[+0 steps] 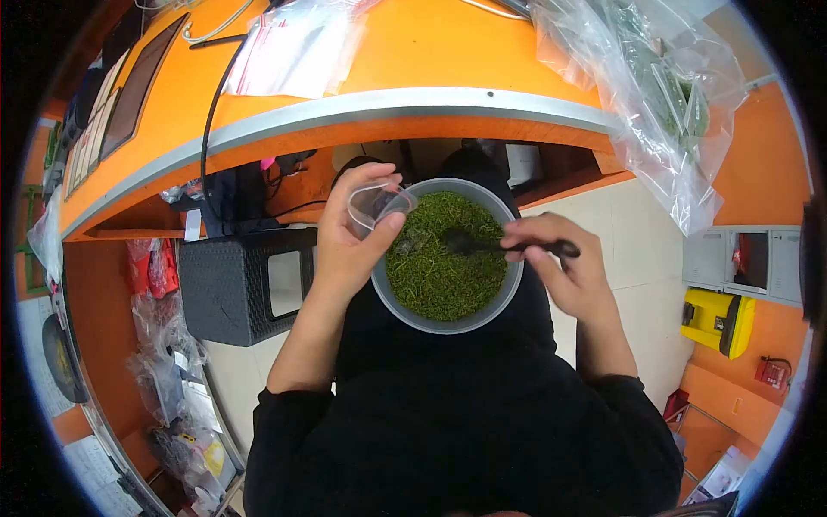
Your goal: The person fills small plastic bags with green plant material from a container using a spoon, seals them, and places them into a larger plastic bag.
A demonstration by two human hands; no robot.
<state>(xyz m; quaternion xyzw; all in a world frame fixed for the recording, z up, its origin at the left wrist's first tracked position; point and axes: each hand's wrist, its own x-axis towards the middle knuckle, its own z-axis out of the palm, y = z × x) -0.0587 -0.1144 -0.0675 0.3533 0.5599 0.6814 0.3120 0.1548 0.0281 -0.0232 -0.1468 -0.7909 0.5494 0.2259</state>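
Observation:
A round grey tub (448, 328) rests on my lap, filled with green, finely cut plant matter (448, 276). My left hand (357, 224) grips a small clear plastic cup (372, 205), tilted over the tub's upper left rim. Inside my right hand (560, 258) is the handle of a black spoon (484, 245). The spoon's head lies at the green matter near the middle of the tub, and its tip is partly hidden there. What the cup contains, if anything, I cannot make out.
An orange desk (431, 52) with a metal edge curves ahead of me. Clear plastic bags (297, 52) lie on it, and a large bag with greenery (663, 103) hangs over its right side. A dark woven stool (245, 289) stands left; a yellow case (718, 321) is at right.

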